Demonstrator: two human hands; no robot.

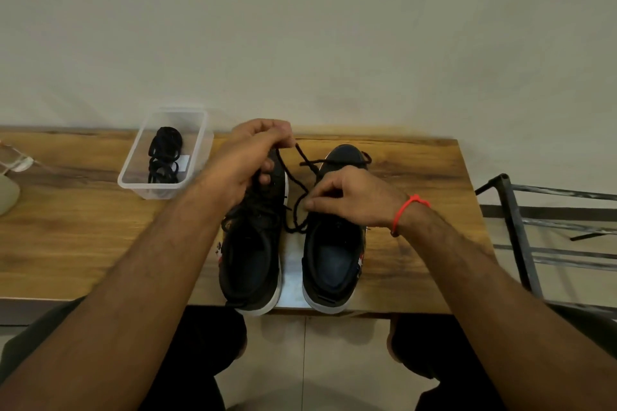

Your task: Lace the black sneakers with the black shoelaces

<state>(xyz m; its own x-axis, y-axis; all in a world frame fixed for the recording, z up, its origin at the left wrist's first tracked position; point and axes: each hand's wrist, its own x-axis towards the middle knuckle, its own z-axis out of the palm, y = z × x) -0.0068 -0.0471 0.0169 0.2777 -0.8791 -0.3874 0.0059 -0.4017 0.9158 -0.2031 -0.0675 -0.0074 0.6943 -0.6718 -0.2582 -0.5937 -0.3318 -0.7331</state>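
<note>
One wooden surface (pixel 83 237) set against a pale wall carries every item of the task. To its right stands one dark metal rack (pixel 541 230).

Two black sneakers with white soles stand side by side at the near edge of the surface, toes toward the wall: the left sneaker (pixel 250 264) with lacing already across its upper, and the right sneaker (pixel 334 264) with its opening wide. Small red and white marks show on the outer sides of both; no brand or writing can be read.

One clear plastic container (pixel 133 173) sits on the surface to the left of the sneakers. It holds one bundle of spare black laces (pixel 165 157); how many laces make up the bundle cannot be told. A small white label lies inside, its text illegible.

Two hands are in view. The left hand (pixel 247 163) is raised above the toe of the left sneaker, its grip curled closed around one end of the black shoelace (pixel 293 180). The right hand (pixel 354 197), resting over the right sneaker, pinches the same lace between thumb and fingertips near the eyelets. The lace hangs in a loop between the two sneakers. One red band (pixel 405 210) circles the right wrist.
</note>
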